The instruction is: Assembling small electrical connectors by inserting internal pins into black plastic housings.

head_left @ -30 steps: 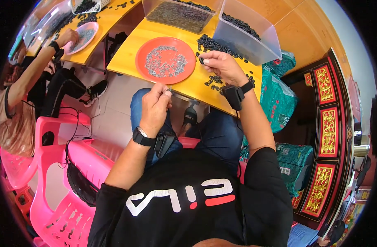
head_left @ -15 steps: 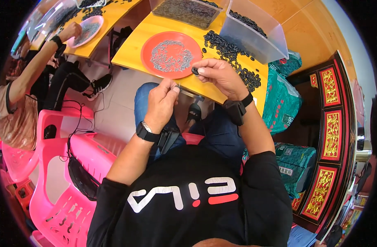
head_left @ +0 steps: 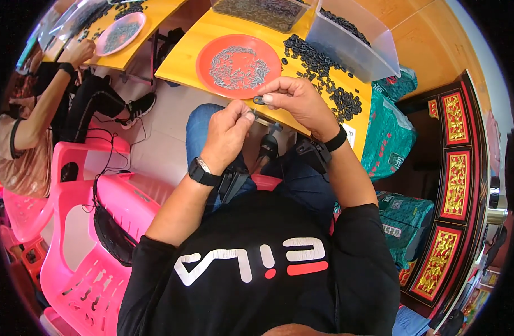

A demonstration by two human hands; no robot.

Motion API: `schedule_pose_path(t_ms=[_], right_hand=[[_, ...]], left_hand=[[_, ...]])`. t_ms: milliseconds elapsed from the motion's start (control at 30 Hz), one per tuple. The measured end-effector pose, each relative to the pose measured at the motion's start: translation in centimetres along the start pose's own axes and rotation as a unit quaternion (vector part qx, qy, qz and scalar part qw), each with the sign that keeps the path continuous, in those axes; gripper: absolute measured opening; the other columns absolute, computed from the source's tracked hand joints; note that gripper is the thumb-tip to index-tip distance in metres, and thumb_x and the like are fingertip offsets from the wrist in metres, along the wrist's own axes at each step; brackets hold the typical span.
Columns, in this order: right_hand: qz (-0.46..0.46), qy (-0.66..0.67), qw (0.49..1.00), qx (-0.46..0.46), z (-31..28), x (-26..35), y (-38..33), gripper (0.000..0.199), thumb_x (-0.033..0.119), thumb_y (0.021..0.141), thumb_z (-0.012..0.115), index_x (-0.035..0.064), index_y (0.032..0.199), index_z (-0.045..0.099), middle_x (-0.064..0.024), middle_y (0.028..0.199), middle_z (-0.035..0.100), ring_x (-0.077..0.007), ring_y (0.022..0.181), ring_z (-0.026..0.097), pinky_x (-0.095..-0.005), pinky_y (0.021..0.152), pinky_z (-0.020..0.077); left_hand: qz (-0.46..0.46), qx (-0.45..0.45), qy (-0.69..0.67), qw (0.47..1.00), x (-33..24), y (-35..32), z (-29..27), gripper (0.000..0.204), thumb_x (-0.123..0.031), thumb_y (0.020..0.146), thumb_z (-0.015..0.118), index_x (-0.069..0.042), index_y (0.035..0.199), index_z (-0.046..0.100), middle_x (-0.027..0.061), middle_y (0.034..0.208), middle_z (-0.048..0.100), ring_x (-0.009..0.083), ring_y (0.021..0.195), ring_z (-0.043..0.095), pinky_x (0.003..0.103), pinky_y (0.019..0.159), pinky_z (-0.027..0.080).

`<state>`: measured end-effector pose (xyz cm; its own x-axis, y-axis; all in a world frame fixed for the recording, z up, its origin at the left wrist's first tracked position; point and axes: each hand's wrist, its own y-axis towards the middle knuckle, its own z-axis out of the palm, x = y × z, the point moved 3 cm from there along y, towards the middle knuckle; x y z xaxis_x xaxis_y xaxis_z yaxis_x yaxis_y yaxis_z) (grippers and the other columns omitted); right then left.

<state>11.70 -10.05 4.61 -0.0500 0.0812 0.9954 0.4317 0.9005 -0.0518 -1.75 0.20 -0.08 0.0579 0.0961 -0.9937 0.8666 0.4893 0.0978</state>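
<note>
My left hand (head_left: 228,131) is closed in a pinch on a small thin silver metal pin (head_left: 255,111), whose tip shows at the fingertips. Just beside it, my right hand (head_left: 301,106) pinches a small black oval ring-like piece (head_left: 258,100) between thumb and fingers. The piece is right above the pin; whether they touch I cannot tell. Both hands are over the near edge of the yellow table (head_left: 181,64). Beyond them lies a round red plate (head_left: 203,63) with many loose silver pins (head_left: 234,83). Loose black pieces (head_left: 318,64) are spread right of the plate.
Clear plastic bins (head_left: 355,47) of black pieces stand at the back. Green bags (head_left: 389,143) stand right of the table. A co-worker's hand (head_left: 77,53) is near a pink plate (head_left: 103,45) at the far left. Pink chairs (head_left: 72,162) stand on my left.
My hands have come closer together, bringing the black piece near the pin. The black piece has turned in my right fingers. The co-worker's hand has moved left, away from the pink plate.
</note>
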Motion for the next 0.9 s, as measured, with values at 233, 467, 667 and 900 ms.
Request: schedule_pose_path(t_ms=[233,467,667,900], right_hand=[[0.007,0.013,0.999,0.030,0.1,-0.5,0.1,0.015,0.008,0.084,0.063,-0.0003,0.097,0.065,-0.0030,0.089,0.065,-0.0086,0.083,0.060,-0.0223,0.076,0.0479],[0.015,0.028,0.999,0.025,0.3,-0.7,0.1,0.015,0.009,0.085,0.063,-0.0005,0.096,0.064,-0.0025,0.088,0.065,-0.0075,0.080,0.060,-0.0216,0.073,0.0484],[0.012,0.029,0.999,0.021,0.5,-1.0,0.1,0.015,0.010,0.085,0.063,-0.0005,0.096,0.064,-0.0027,0.086,0.065,-0.0067,0.079,0.060,-0.0211,0.072,0.0483],[0.007,0.019,0.999,0.031,0.9,-1.2,0.1,0.016,0.009,0.085,0.063,-0.0008,0.098,0.063,-0.0032,0.088,0.066,-0.0070,0.080,0.060,-0.0206,0.072,0.0486]], left_hand=[[-0.017,0.022,0.011,1.000,0.0,-0.1,0.0,0.013,-0.014,0.089,0.051,-0.003,0.080,0.052,0.0001,0.063,0.051,0.0078,0.055,0.048,0.023,0.051,0.039],[-0.003,-0.010,0.016,1.000,0.0,0.0,0.0,0.012,-0.010,0.083,0.054,0.000,0.077,0.052,0.0080,0.057,0.052,0.0169,0.052,0.054,0.032,0.050,0.042],[-0.010,-0.014,0.028,0.999,0.3,0.0,0.0,0.012,-0.010,0.083,0.054,0.000,0.077,0.051,0.0087,0.057,0.052,0.0180,0.052,0.054,0.033,0.050,0.042],[-0.011,-0.013,0.018,1.000,0.1,0.0,-0.1,0.012,-0.010,0.084,0.053,-0.001,0.077,0.051,0.0076,0.056,0.053,0.0170,0.051,0.053,0.032,0.049,0.041]])
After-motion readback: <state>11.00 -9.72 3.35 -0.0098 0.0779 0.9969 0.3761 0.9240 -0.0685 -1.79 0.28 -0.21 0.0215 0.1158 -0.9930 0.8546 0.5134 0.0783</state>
